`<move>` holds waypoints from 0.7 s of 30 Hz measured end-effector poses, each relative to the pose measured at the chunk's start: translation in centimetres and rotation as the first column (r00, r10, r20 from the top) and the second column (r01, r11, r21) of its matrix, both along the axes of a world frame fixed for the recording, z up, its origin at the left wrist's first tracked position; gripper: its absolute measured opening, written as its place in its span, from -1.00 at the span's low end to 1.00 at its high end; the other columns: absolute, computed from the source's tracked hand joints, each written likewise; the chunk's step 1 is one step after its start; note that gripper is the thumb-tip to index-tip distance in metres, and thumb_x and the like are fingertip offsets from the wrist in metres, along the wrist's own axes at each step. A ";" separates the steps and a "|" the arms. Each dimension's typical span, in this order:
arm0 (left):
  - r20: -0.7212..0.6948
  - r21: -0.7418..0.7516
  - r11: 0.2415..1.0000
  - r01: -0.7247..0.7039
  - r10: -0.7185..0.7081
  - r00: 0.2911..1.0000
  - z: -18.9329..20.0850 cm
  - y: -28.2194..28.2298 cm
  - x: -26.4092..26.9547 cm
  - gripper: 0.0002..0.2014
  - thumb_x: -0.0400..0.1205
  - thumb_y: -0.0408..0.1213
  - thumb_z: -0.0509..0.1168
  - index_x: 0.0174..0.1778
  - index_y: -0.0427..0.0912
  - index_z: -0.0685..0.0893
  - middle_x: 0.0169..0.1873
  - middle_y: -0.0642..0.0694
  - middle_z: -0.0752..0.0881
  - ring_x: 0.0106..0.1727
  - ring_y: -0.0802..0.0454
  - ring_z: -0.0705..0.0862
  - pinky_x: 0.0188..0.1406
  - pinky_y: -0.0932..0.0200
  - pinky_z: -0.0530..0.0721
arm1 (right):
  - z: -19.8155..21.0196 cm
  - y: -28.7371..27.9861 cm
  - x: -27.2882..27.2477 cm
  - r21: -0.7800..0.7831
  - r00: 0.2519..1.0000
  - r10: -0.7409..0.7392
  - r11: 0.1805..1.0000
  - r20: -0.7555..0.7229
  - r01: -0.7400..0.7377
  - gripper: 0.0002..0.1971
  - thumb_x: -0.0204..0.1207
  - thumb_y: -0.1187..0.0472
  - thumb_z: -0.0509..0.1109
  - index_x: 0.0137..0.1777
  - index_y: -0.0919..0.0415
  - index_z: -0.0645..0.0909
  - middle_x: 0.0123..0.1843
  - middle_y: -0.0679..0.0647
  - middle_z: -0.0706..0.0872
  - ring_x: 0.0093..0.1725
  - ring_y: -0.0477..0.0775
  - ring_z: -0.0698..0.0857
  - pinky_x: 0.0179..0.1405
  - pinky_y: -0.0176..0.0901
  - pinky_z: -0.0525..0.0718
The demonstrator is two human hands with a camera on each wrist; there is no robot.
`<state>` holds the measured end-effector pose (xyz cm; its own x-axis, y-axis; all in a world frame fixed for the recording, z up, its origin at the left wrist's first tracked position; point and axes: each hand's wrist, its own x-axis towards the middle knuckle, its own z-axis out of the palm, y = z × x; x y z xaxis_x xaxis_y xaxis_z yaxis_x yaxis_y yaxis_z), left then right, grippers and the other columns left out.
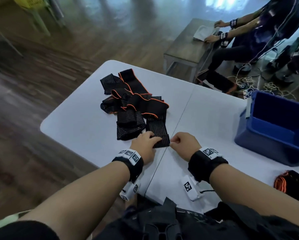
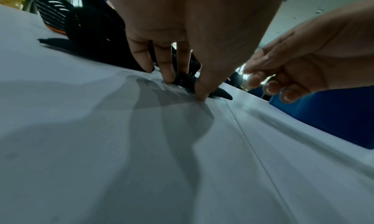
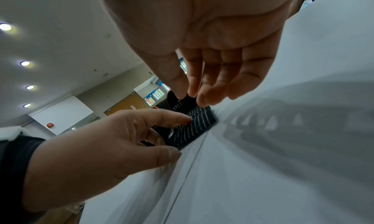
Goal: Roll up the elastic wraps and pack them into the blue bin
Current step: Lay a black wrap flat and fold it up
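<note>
free: table [image 1: 206,115] strip between wrap pile [image 1: 133,104] and blue bin [image 1: 275,132] | blocks: rolled wrap [image 1: 291,182] near right edge

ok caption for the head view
Left hand presses, right hand pinches the end of a black striped elastic wrap
</note>
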<state>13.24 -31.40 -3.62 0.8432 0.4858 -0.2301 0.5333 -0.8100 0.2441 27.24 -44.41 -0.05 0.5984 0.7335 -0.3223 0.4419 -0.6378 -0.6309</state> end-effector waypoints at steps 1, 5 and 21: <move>0.012 0.019 1.000 0.009 -0.009 1.000 0.2 -0.1 0.0 -0.49 0.64 -0.15 0.33 0.55 0.17 0.49 0.48 -0.01 0.47 0.43 -0.13 0.49 0.35 -0.14 0.55 | -0.1 0.3 -0.1 -0.005 1.000 0.001 1.000 -0.006 -0.001 -0.97 0.52 0.19 0.42 -0.09 0.07 0.69 -0.08 -0.07 0.71 -0.02 -0.01 0.66 -0.07 -0.21 0.52; 0.093 -0.027 1.000 0.015 -0.013 0.996 0.2 0.2 0.0 -0.58 0.66 -0.20 0.24 0.47 0.03 0.57 0.36 -0.05 0.60 0.32 -0.16 0.59 0.29 -0.15 0.61 | -0.4 1.1 -0.5 0.003 1.000 0.015 1.000 -0.028 -0.015 -0.94 0.47 0.19 0.48 -0.08 0.06 0.69 -0.14 -0.07 0.71 -0.04 0.02 0.69 -0.02 -0.14 0.63; 0.498 -0.468 0.878 -0.100 0.356 0.791 4.8 4.5 -1.5 -0.84 0.74 -0.11 0.23 -0.02 0.03 0.72 -0.24 0.08 0.77 -0.17 0.10 0.73 -0.04 0.07 0.72 | 1.9 3.2 0.1 0.252 0.980 -0.141 0.952 -0.143 0.174 -0.91 0.60 0.19 0.40 -0.13 0.00 0.67 -0.20 0.21 0.79 -0.22 0.17 0.79 -0.07 0.21 0.77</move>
